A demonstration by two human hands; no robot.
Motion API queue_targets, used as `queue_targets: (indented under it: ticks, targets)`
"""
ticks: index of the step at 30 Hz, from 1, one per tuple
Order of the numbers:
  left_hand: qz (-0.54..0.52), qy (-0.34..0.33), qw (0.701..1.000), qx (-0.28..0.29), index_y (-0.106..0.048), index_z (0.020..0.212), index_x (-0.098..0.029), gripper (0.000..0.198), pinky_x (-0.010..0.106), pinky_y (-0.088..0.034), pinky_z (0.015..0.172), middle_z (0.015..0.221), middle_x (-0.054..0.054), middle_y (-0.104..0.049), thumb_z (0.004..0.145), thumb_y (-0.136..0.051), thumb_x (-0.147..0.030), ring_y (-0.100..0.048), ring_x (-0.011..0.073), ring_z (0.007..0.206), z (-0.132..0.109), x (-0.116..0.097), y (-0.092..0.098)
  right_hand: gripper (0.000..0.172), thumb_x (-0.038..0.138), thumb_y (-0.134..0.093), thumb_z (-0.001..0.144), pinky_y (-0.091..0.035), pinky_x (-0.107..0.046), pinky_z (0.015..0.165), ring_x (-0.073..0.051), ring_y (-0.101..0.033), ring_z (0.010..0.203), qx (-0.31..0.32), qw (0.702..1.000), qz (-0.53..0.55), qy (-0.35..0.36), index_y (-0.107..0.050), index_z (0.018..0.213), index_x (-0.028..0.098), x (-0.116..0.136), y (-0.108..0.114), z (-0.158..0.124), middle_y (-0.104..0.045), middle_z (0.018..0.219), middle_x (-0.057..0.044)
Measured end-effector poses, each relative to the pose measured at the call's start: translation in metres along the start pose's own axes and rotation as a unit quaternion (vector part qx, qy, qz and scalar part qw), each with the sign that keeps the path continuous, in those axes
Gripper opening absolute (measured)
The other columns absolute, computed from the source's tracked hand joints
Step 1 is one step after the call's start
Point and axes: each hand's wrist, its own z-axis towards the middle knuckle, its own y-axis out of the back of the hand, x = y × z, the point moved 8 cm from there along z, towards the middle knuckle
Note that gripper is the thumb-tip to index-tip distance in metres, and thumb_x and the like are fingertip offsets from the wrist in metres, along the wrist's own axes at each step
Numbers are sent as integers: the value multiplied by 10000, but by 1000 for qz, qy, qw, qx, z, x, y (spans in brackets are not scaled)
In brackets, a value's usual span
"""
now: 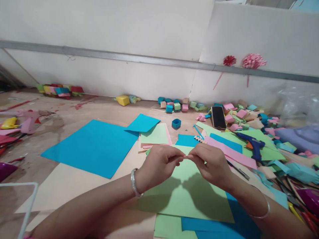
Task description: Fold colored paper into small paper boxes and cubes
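L hand (161,162) + R hand (210,162) pinching thin strip (186,157), ctr, above green sheet (174,204) | phone (218,117), blue glue gun (255,146), paper cubes (241,114) clutter R; pink glue gun (30,120) far L | blue paper ring (176,124) far ctr, contents unclear

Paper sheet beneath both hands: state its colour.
The paper sheet is light green; head view shows it.

Thin piece (186,157): mostly hidden by the left hand (159,166) and right hand (211,166), too small to identify
Purple object (5,171): cut off by the left edge
Clear plastic (297,103): blurred, outline unclear
White rod (28,212): cut off at left
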Motion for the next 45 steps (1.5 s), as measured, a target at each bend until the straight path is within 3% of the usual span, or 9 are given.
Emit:
queue_targets:
  ticks: [5, 9, 13, 18, 22, 27, 32, 40, 45]
  targets:
    - [53, 3, 995, 87, -732, 825, -203, 131, 220, -399, 532, 736, 33, -726, 835, -602, -221, -630, 152, 630, -1, 7, -14, 262, 226, -465, 930, -323, -273, 539, -144, -491, 590, 35, 999, -39, 16, -586, 701, 191, 2, -13, -4, -569, 618, -21]
    - [78, 9, 995, 69, -725, 716, -197, 187, 226, -352, 516, 658, 24, -707, 839, -585, -209, -605, 142, 584, 0, 9, -11, 169, 263, -555, 900, -375, -253, 570, -126, -528, 609, 37, 997, 55, -40, -648, 777, 192, -7, -9, 0, -636, 679, -13]
    - [-33, 92, 995, 28, -729, 756, -187, 209, 219, -392, 526, 643, 12, -695, 850, -548, -233, -598, 125, 570, 2, 22, -4, 104, 289, -643, 833, -401, -246, 566, -118, -527, 605, 34, 975, 143, -167, -684, 792, 202, -25, -2, 3, -655, 697, 2]
    - [-162, 156, 969, 105, -719, 751, -167, 275, 203, -413, 546, 709, 26, -696, 848, -562, -372, -581, 112, 630, 1, 32, -20, 130, 246, -599, 832, -401, -238, 544, -118, -545, 620, 41, 932, 245, -264, -694, 756, 199, -35, -10, 0, -669, 707, 1]
    - [-205, 204, 943, 168, -663, 665, -147, 313, 183, -319, 461, 627, -2, -604, 846, -552, -378, -441, 71, 534, -2, 34, -28, 130, 211, -591, 814, -399, -231, 535, -112, -538, 607, 62, 922, 258, -282, -661, 706, 191, -37, -18, -3, -657, 685, 9]
    - [-231, 216, 933, 173, -626, 617, -141, 259, 178, -291, 426, 514, -34, -496, 821, -543, -278, -385, 55, 462, -3, 33, -31, 90, 161, -600, 799, -403, -228, 533, -103, -526, 587, 19, 959, 170, -225, -648, 732, 199, -31, -12, -3, -631, 658, 26]
    - [-270, 242, 915, 175, -643, 643, -135, 234, 172, -384, 422, 519, -20, -533, 817, -529, -242, -459, 65, 451, -5, 34, -38, 71, 117, -620, 809, -423, -239, 577, -105, -521, 626, -67, 993, 54, -77, -619, 797, 186, -9, 0, -3, -604, 686, 12]
    - [-314, 241, 907, 144, -656, 660, -126, 266, 168, -455, 438, 547, 2, -570, 838, -531, -279, -509, 70, 470, -6, 39, -41, 164, 36, -630, 792, -479, -316, 669, -170, -580, 746, -88, 994, -33, 63, -599, 888, 166, 13, 0, -7, -646, 784, -59]
    - [-313, 222, 915, 122, -631, 634, -128, 249, 160, -444, 429, 524, -13, -553, 835, -522, -227, -500, 64, 454, -2, 36, -37, 191, 6, -620, 780, -481, -336, 661, -188, -571, 765, -74, 993, -50, 75, -607, 883, 167, 18, -1, -6, -632, 817, -84]
